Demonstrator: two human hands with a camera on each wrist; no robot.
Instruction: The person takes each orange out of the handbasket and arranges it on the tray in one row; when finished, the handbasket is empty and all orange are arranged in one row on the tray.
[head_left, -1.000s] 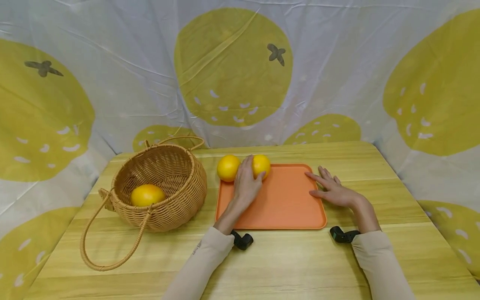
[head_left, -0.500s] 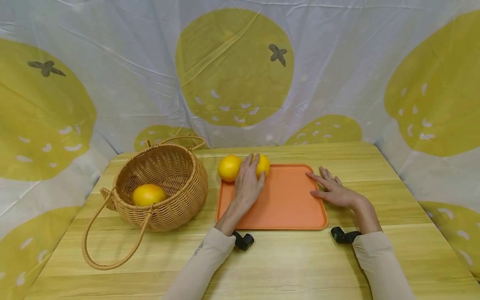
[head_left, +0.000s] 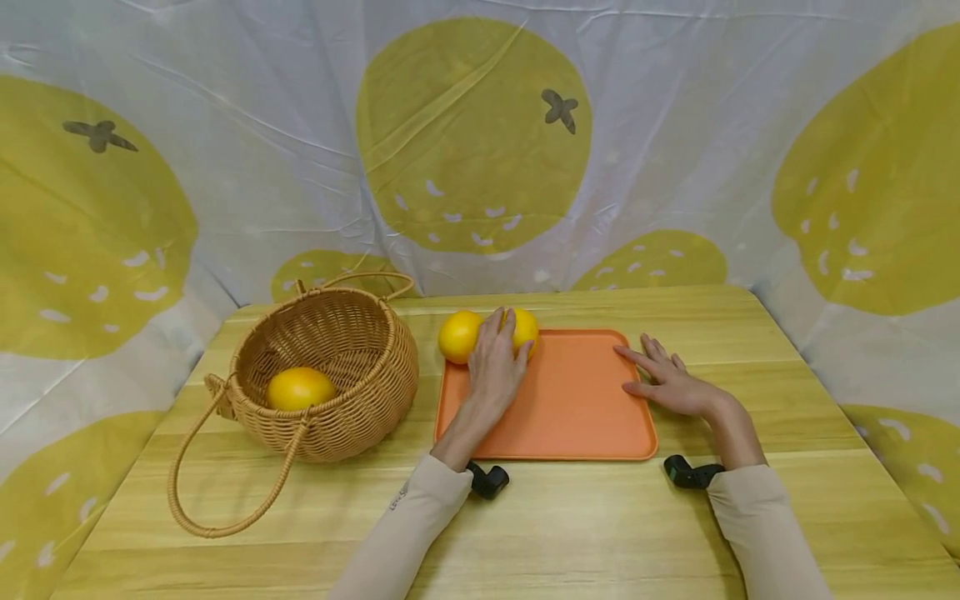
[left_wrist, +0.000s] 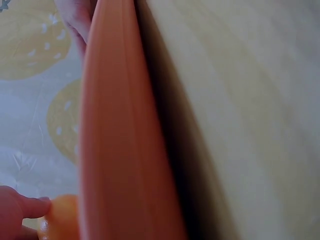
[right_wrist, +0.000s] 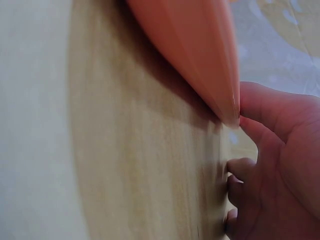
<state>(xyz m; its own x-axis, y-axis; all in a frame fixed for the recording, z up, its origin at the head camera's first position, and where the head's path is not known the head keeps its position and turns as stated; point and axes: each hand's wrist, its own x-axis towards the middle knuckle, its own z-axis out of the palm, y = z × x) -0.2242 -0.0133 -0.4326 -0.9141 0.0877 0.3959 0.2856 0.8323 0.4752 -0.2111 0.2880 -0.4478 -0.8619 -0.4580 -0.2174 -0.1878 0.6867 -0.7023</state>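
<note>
My left hand [head_left: 495, 368] curls over the right-hand orange [head_left: 527, 327] at the back of the coral tray [head_left: 577, 392], thumb on its near side. In the left wrist view, the thumb [left_wrist: 36, 207] touches that orange [left_wrist: 64, 220]. A second orange [head_left: 459, 337] lies just left of the hand, at the tray's back left corner. At the tray's right rim, my right hand [head_left: 675, 387] spreads with thumb and index finger touching the edge. The right wrist view shows these fingers against the tray corner [right_wrist: 200, 55], the others resting on the table.
A wicker basket [head_left: 360, 421] stands left of the tray with another orange [head_left: 302, 389] inside. One handle loop [head_left: 174, 492] hangs toward the front; the other [head_left: 375, 273] leans back. A fruit-print cloth [head_left: 645, 150] surrounds the wooden table [head_left: 600, 525].
The fingers of my left hand have shifted further onto the right-hand orange. My right hand keeps its place at the tray's rim, and the whole head view has drifted slightly.
</note>
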